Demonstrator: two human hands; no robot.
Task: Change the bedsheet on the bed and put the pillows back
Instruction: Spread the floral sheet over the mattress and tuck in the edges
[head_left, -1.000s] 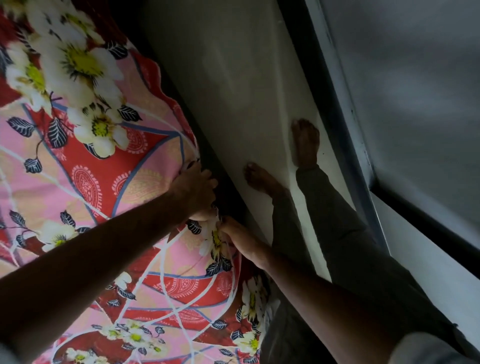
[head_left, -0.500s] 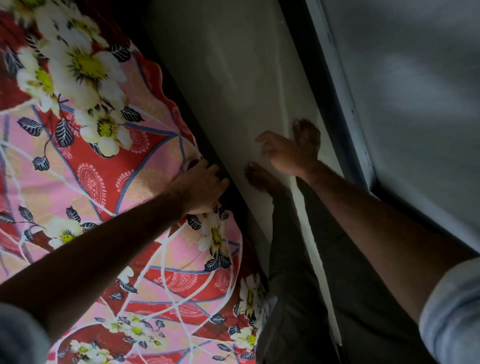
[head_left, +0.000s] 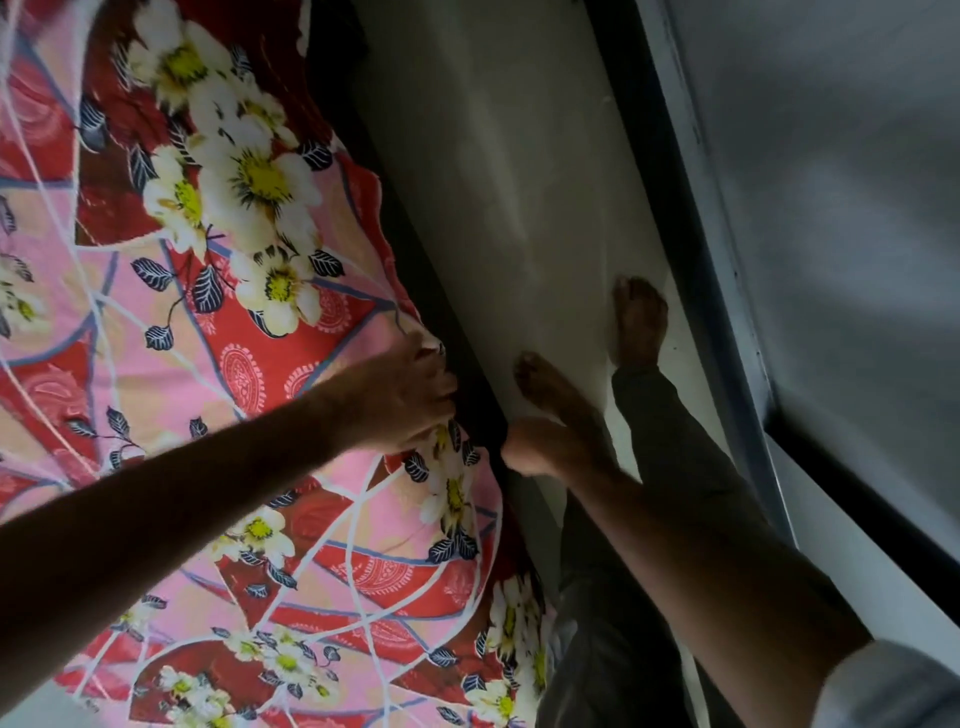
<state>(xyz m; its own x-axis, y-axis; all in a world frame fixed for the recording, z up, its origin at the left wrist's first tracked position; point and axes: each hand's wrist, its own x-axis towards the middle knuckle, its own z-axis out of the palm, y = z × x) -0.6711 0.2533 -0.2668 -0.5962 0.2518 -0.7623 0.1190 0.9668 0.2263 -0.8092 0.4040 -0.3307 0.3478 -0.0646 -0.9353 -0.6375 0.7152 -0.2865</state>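
Observation:
A red and pink bedsheet (head_left: 218, 322) with white flowers covers the bed on the left of the head view. My left hand (head_left: 400, 400) presses down on the sheet at the bed's right edge, fingers over the fold. My right hand (head_left: 535, 447) is at the dark side of the bed just below that edge, fingers curled; whether it grips the sheet is hidden. No pillows are in view.
A narrow strip of pale floor (head_left: 519, 197) runs between the bed and a dark-framed wall or door (head_left: 691, 218) on the right. My bare feet (head_left: 639, 322) stand on that strip, close to the bed side.
My right hand has come back down from in front of my feet to the bed's side edge. My left hand has stayed pressed on the sheet. The view has shifted slightly.

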